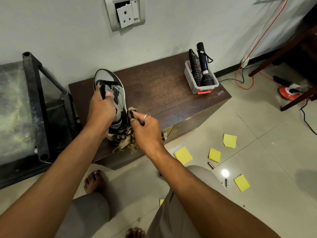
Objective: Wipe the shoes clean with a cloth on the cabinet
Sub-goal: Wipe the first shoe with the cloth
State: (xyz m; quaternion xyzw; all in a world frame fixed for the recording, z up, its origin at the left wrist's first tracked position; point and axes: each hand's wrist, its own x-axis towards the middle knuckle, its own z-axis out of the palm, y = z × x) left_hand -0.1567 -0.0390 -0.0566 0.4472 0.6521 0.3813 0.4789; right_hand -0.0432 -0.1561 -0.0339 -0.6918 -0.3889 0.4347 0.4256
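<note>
A grey and dark blue shoe (109, 86) is held at the left end of the dark wooden cabinet (163, 93), its toe turned toward the back edge and the wall, its heel at the front edge. It is gripped from above by the left hand (101, 109), whose fingers are curled over the laces with the thumb laid on the tongue. A frayed brown cloth (127, 141) is pinched in the right hand (145, 127) and pressed against the right side of the shoe near the heel. The loose end of the cloth is bunched under the heel and hangs over the front edge. Near the right back corner a clear plastic box (192, 79) is set, in which a black torch (205, 66) and a remote (193, 64) are stood upright. Yellow paper notes (183, 155) are scattered on the floor.
</note>
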